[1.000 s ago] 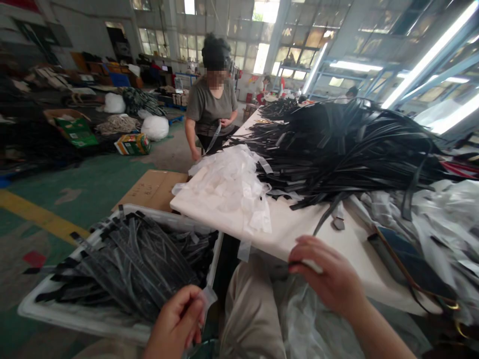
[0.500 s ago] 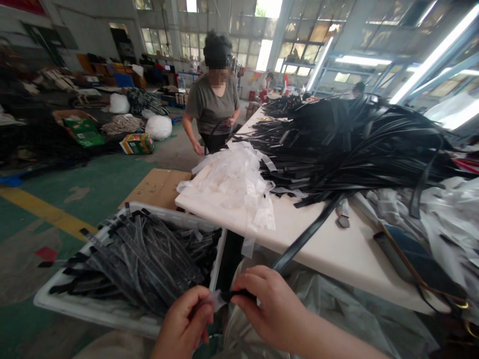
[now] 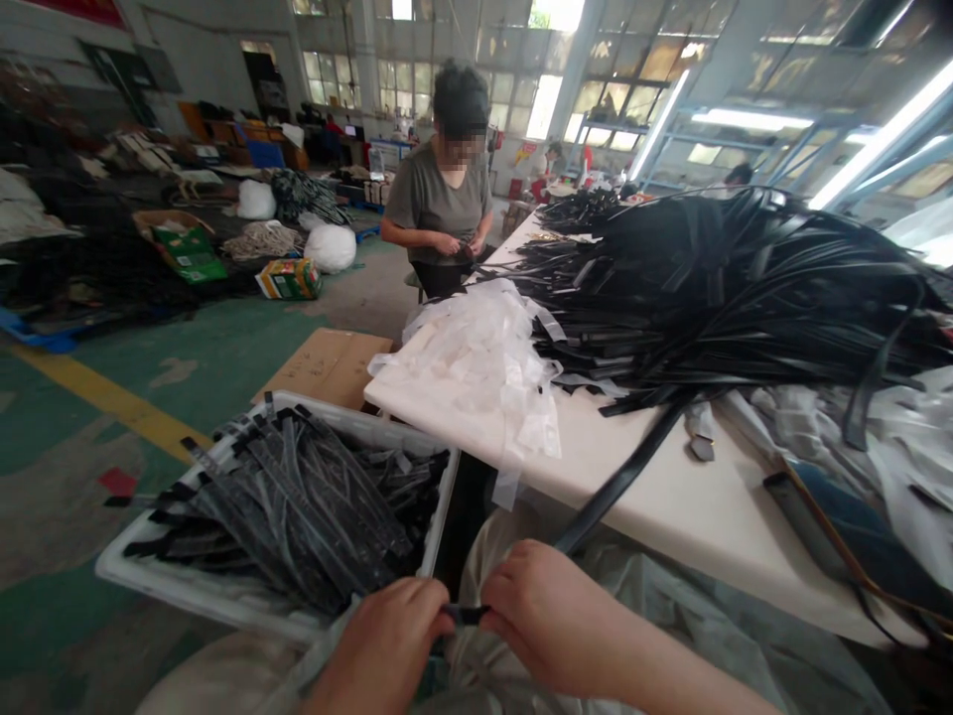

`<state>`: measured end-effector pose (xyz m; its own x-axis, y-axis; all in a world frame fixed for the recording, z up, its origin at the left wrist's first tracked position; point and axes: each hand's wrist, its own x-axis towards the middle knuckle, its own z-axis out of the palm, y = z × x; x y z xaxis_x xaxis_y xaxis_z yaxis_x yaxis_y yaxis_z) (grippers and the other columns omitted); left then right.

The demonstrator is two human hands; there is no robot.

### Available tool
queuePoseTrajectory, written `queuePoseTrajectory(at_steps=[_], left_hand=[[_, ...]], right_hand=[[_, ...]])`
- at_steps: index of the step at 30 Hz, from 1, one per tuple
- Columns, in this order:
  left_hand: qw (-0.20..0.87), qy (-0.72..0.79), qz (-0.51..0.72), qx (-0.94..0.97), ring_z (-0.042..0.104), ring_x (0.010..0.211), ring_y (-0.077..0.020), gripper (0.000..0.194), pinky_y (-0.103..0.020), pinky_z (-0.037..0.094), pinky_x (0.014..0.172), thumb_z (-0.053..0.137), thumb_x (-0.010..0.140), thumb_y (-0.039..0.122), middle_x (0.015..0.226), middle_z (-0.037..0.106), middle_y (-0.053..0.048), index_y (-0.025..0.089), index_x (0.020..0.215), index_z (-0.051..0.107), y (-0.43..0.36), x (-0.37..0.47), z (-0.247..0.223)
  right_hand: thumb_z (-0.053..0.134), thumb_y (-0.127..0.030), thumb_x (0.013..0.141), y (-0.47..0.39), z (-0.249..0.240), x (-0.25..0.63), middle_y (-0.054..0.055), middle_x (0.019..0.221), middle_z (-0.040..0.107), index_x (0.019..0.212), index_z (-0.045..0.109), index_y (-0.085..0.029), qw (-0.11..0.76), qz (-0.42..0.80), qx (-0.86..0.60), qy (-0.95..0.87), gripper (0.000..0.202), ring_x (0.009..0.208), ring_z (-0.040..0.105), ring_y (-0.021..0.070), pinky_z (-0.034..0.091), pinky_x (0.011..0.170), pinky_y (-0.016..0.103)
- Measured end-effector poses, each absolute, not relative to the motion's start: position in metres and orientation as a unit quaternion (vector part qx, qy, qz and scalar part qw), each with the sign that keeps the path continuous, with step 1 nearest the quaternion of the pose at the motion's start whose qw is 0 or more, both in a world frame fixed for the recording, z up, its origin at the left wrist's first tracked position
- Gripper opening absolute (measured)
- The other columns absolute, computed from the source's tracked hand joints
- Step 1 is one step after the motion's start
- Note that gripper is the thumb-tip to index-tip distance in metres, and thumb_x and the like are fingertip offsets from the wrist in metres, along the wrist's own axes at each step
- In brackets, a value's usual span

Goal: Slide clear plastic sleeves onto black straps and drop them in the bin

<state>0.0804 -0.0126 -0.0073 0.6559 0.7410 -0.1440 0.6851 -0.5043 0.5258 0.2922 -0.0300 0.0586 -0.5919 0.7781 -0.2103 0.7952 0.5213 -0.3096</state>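
Observation:
A short stretch of black strap (image 3: 468, 615) shows between my two hands, low in the view. My left hand (image 3: 394, 636) pinches one side of it, and a translucent plastic sleeve (image 3: 328, 641) trails beside that hand. Close by on the right, my right hand (image 3: 547, 611) is closed on the strap too, its fingertips mostly hidden. Behind my right hand, a wide black strap length (image 3: 621, 477) runs up over the table edge to the pile; whether it is the same piece is hidden. Clear plastic sleeves (image 3: 476, 343) lie heaped on the table corner.
A white crate (image 3: 215, 611) of sleeved black straps stands left, with a cardboard box (image 3: 324, 365) behind. A large pile of black straps (image 3: 670, 288) covers the pale table (image 3: 476, 432). A phone-like dark device (image 3: 856, 536) lies right. A co-worker (image 3: 443, 199) is across the corner.
My left hand has turned over, knuckles up, and the pale plastic end between my hands is out of sight; black strap shows there now. The co-worker's hands have come together.

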Motion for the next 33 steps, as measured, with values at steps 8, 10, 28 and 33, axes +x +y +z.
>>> queuePoseTrajectory(at_steps=[8, 10, 28, 33], left_hand=[[0.083, 0.44, 0.154, 0.881, 0.067, 0.065, -0.0196, 0.024, -0.03, 0.042, 0.059, 0.042, 0.095, 0.012, 0.07, 0.066, 0.001, 0.023, 0.076, 0.052, -0.011, 0.064, -0.021], [0.048, 0.455, 0.181, 0.871, 0.066, 0.063, -0.0202, 0.031, -0.031, 0.041, 0.059, 0.035, 0.1, 0.021, 0.067, 0.065, 0.0, 0.024, 0.074, 0.051, -0.009, 0.069, -0.021], [0.044, 0.43, 0.276, 0.858, 0.06, 0.054, -0.0173, 0.049, -0.03, 0.038, 0.054, 0.018, 0.103, 0.036, 0.057, 0.06, -0.001, 0.023, 0.066, 0.046, -0.004, 0.061, -0.025], [0.039, 0.433, 0.199, 0.878, 0.063, 0.057, -0.0207, 0.044, -0.032, 0.039, 0.055, 0.027, 0.102, 0.035, 0.062, 0.065, -0.003, 0.023, 0.068, 0.052, -0.006, 0.062, -0.031]], right_hand=[[0.05, -0.021, 0.096, -0.018, 0.066, 0.322, 0.005, 0.077, 0.07, 0.076, 0.062, -0.017, -0.004, -0.181, 0.517, 0.837, 0.023, 0.077, 0.064, 0.0212, 0.04, 0.076, 0.034], [0.049, -0.021, 0.096, -0.017, 0.066, 0.316, 0.005, 0.076, 0.07, 0.078, 0.062, -0.017, -0.002, -0.184, 0.506, 0.843, 0.023, 0.074, 0.064, 0.0206, 0.038, 0.07, 0.033], [0.058, -0.026, 0.09, -0.031, 0.068, 0.321, 0.001, 0.074, 0.067, 0.083, 0.064, -0.019, -0.019, -0.341, 0.502, 0.795, 0.012, 0.065, 0.059, 0.0157, 0.031, 0.055, 0.026], [0.058, -0.017, 0.084, -0.029, 0.069, 0.319, -0.005, 0.057, 0.046, 0.064, 0.052, -0.017, -0.036, -0.407, 0.522, 0.749, 0.021, 0.053, 0.04, 0.0091, 0.023, 0.05, 0.024]])
